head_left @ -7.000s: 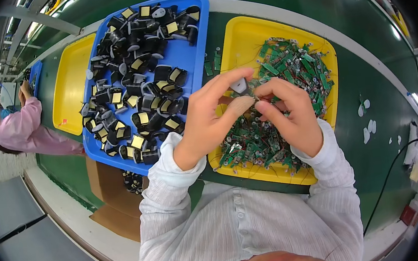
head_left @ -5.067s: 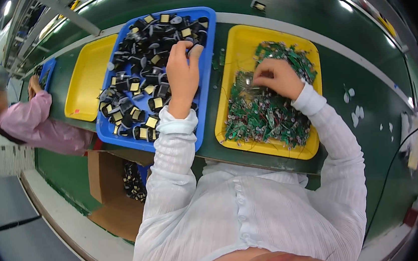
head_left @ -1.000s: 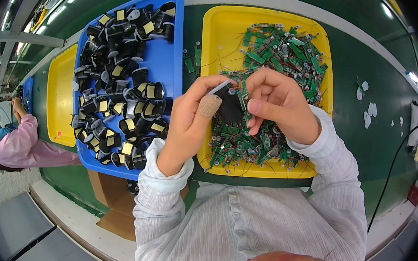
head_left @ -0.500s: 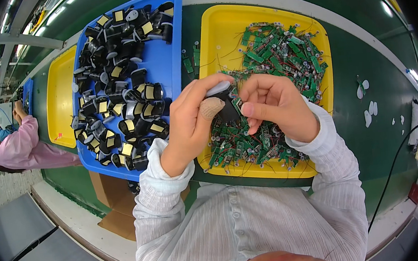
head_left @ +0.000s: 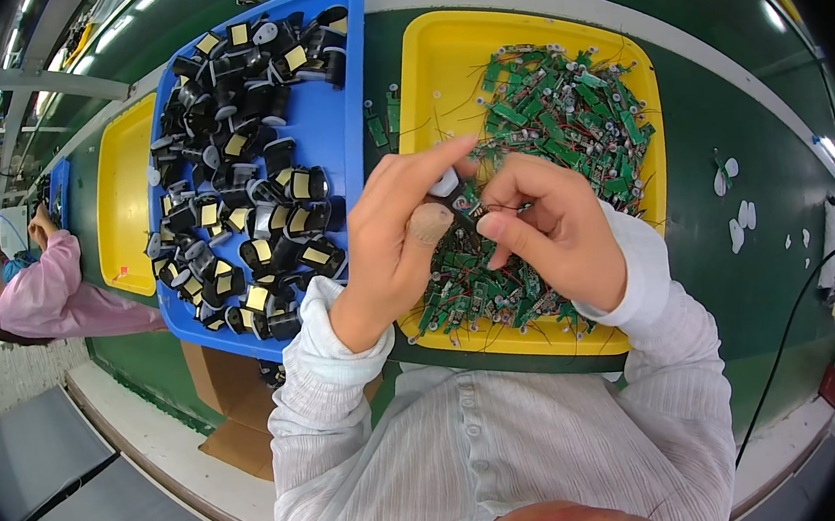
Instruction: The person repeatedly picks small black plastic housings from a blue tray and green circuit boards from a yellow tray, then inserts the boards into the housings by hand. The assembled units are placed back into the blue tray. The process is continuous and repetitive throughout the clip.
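My left hand (head_left: 390,233), a tan bandage on its thumb, is closed round a small black plastic housing with a pale grey oval pad (head_left: 446,185). Its forefinger stretches out past the top of the housing, and the fingers cover most of that part. A small green circuit board (head_left: 470,198) shows against the housing's right side. At this board the thumb and fingers of my right hand (head_left: 561,232) are pinched together. Both hands are over the left part of a yellow tray (head_left: 422,49) that holds a heap of green circuit boards with thin wires (head_left: 550,127).
To the left, a blue tray (head_left: 324,129) holds many black housings (head_left: 240,192). Beyond it lie another yellow tray (head_left: 121,204) and a person in pink (head_left: 59,295). White pieces (head_left: 737,235) and a black cable (head_left: 783,351) are at right. A cardboard box (head_left: 218,385) sits below the blue tray.
My left forefinger has straightened out to the right, and the housing has turned so that less of it shows. My right fingertips have stayed close beside it.
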{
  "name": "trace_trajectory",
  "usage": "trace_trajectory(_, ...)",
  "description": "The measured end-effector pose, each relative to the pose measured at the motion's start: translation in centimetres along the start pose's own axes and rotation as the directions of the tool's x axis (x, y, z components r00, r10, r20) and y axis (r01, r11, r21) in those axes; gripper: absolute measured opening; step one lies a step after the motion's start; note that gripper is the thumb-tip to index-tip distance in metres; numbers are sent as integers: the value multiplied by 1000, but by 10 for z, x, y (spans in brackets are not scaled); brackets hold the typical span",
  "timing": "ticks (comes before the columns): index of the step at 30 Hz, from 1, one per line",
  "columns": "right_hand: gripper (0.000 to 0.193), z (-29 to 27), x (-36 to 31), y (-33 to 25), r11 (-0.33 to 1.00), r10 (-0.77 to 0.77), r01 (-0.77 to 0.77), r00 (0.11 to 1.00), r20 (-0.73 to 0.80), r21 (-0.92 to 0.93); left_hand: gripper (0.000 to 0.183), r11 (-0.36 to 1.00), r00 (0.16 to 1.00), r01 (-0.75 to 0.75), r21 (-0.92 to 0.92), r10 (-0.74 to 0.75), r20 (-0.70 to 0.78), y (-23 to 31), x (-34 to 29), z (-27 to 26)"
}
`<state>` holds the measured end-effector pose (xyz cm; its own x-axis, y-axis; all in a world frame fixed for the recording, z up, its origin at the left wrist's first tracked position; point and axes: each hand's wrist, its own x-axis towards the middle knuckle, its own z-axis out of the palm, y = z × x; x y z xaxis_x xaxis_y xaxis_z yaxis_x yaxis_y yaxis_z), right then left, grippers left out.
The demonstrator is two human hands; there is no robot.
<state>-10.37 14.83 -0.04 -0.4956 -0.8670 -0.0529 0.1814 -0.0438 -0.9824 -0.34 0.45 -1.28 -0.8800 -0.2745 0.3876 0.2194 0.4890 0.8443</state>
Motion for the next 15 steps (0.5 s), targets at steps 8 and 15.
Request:
trace_trajectory(8,11,-1,1,1,653,-440,347,897,36,-673,51,973,986,155,-172,-142,85,-1,-1,2)
trace_trajectory(15,10,-3,1,-3,809,-275,233,962,4,-539,43,911,975,196,-362,-219,-23,9,-1,10)
